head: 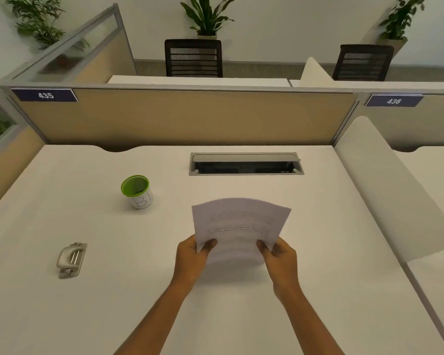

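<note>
A thin stack of printed white paper sheets (239, 226) is held up above the middle of the white desk (318, 278), blurred by motion. My left hand (192, 257) grips its lower left edge, thumb on top. My right hand (280, 254) grips the lower right edge the same way. A grey metal hole punch (71, 260) lies on the desk to the left, well apart from both hands. A white cup with a green rim (137, 190), marked with handwriting, stands further back on the left.
A grey cable tray (246, 163) with its lid raised is set into the desk behind the paper. A beige partition (185, 116) closes the back, a white curved divider (395, 190) the right side. Black chairs and potted plants stand beyond.
</note>
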The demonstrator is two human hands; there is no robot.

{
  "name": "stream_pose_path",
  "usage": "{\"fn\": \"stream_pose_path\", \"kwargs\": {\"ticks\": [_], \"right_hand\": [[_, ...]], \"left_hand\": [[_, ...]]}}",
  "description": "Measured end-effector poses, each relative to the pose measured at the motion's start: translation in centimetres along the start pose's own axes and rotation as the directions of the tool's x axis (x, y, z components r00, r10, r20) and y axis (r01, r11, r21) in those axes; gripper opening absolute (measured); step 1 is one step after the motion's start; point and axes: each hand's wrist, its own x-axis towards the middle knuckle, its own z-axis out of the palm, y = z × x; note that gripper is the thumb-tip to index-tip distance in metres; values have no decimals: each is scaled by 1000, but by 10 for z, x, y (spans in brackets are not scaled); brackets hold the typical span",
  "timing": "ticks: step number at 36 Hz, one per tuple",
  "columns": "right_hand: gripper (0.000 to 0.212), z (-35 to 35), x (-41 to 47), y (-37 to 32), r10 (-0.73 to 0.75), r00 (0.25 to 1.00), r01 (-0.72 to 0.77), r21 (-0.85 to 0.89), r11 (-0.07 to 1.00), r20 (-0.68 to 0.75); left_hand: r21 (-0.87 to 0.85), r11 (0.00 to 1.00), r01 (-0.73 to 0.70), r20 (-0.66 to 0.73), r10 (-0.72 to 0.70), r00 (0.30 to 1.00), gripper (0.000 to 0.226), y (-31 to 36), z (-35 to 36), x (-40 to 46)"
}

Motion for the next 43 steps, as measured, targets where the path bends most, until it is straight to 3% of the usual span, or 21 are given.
{"fn": "stream_pose_path", "kwargs": {"ticks": [2,5,7,10,13,15,18,20,26,28,31,36,40,43], "right_hand": [[40,-5,6,-9,-84,996,83,-44,996,-24],[75,-16,14,-30,-284,956,267,-179,947,-73],[95,-22,18,-47,-395,918,369,-275,888,-45],[103,-23,21,-73,-490,868,467,-469,750,82],[89,-24,22,-86,-522,802,578,-597,556,291],[64,-24,23,-87,-487,784,620,-529,580,384],[20,-21,21,-79,-494,773,633,-431,643,398],[20,-25,18,-70,-476,802,595,-418,686,360],[32,-46,13,-60,-352,910,406,-308,860,218],[31,-51,12,-57,-321,930,358,-249,900,178],[33,-52,7,-53,-261,961,272,-133,953,88],[24,-46,1,-45,-192,981,192,0,981,-10],[20,-44,-1,-28,-111,992,112,24,993,-58],[18,-42,-3,-10,-33,997,34,18,999,-69]], "left_hand": [[58,997,-56,26,55,998,27,5,-3,6],[185,963,-195,113,176,978,28,13,-12,17],[305,905,-296,192,246,950,23,17,-18,23],[479,762,-436,315,314,896,17,28,-25,32],[591,625,-510,415,307,856,17,43,-26,36],[625,570,-534,461,283,841,19,52,-25,36],[644,541,-542,494,247,834,18,61,-32,37],[638,568,-520,487,225,844,15,64,-37,39],[593,770,-236,350,17,936,8,56,-76,55],[482,863,-154,324,-12,946,11,50,-89,58],[180,983,-33,306,-24,952,27,48,-87,48],[-5,1000,-7,221,8,975,36,38,-63,35],[-17,1000,-24,90,26,996,34,22,-50,30],[8,999,39,42,-39,998,27,-1,-43,25]]}}
